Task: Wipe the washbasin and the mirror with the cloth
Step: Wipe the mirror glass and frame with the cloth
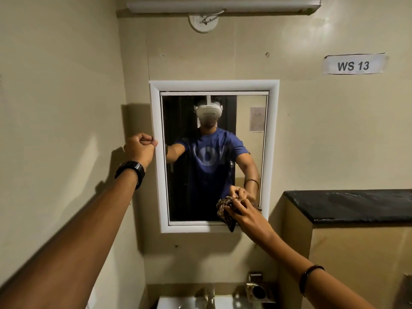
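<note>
A white-framed mirror hangs on the beige wall straight ahead and reflects a person in a blue shirt. My left hand grips the frame's left edge at mid height. My right hand holds a bunched brown patterned cloth against the glass at the mirror's lower right corner. Part of the cloth hangs over the bottom frame. Only the back rim of the white washbasin shows at the bottom edge, with its tap above it.
A dark stone ledge tops a low wall to the right of the mirror. A metal fitting sits on the wall beside the tap. A tube light and a "WS 13" label are higher up.
</note>
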